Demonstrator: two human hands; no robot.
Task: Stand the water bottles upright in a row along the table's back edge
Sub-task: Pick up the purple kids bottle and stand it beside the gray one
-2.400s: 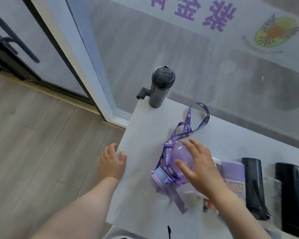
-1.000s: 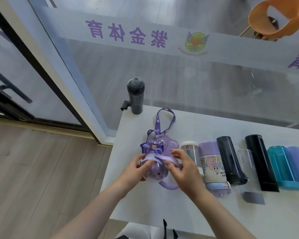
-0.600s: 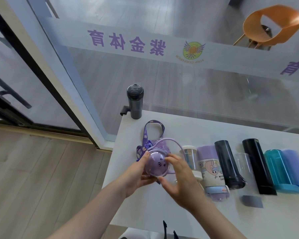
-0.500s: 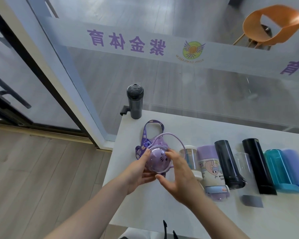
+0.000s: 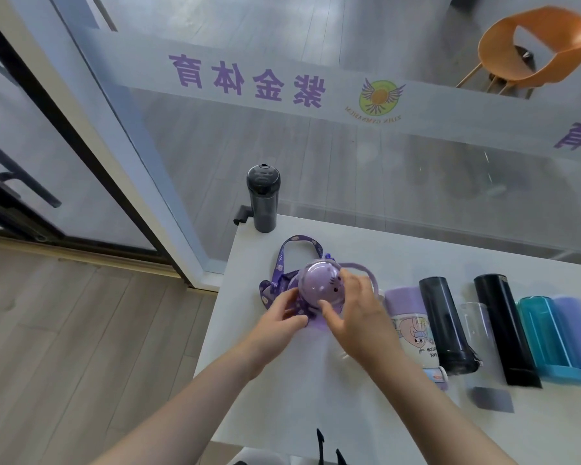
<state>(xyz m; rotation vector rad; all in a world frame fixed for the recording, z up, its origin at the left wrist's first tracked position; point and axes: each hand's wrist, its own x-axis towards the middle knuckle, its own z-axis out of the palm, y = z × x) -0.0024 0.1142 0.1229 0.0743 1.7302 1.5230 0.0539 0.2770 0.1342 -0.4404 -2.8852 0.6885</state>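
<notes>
I am looking down on a white table (image 5: pixel 316 391) set against a glass wall (image 5: pixel 349 156), where one dark bottle (image 5: pixel 263 199) is standing upright at the back left corner. A row of bottles is lying on its side to my right: a cartoon bottle (image 5: pixel 413 327), a smoky bottle (image 5: pixel 445 323), a black bottle (image 5: pixel 503 330) and a teal bottle (image 5: pixel 544 333). Between my hands, near the table's left edge, a purple bottle (image 5: pixel 319 283) is sitting dome-up, its strap (image 5: pixel 284 260) trailing toward the dark bottle. My right hand (image 5: pixel 359 313) is curling around the dome's right side, thumb pressing its front. My left hand (image 5: pixel 279 317) is pinching the strap at the bottle's lower left.
</notes>
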